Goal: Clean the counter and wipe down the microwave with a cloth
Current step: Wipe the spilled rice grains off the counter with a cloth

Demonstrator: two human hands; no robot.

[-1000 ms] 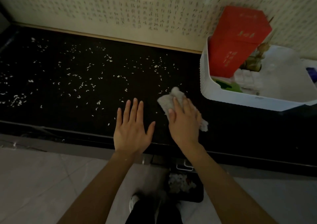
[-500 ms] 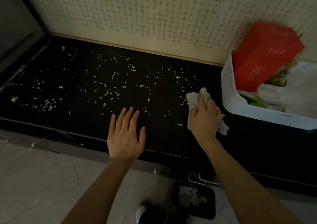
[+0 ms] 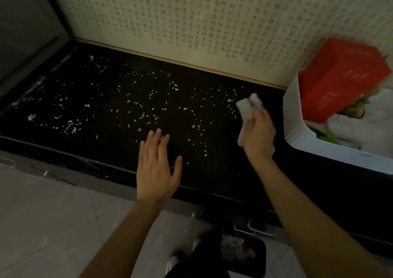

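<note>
Right hand [image 3: 258, 136] gripping cloth [image 3: 247, 107], left hand [image 3: 158, 169] flat on counter [image 3: 85, 150]

counter [image 3: 212, 171]: dark, smooth stone-like top | cloth [image 3: 247, 107]: pale, nubbly fabric | bin [image 3: 294, 116]: white, smooth plastic | box [image 3: 344, 75]: red matt card

No text can be read with certainty. The pale cream wallpapered wall [image 3: 191, 22] behind the dark table [image 3: 212, 177] is covered with close rows of small dark characters resembling East Asian script, but they are blurred and too small to be made out. On the faces of the red cardboard box [image 3: 340, 80], which is stood in the white plastic basket [image 3: 294, 116], faint lighter markings are seen, likewise too smeared to be read.
</note>
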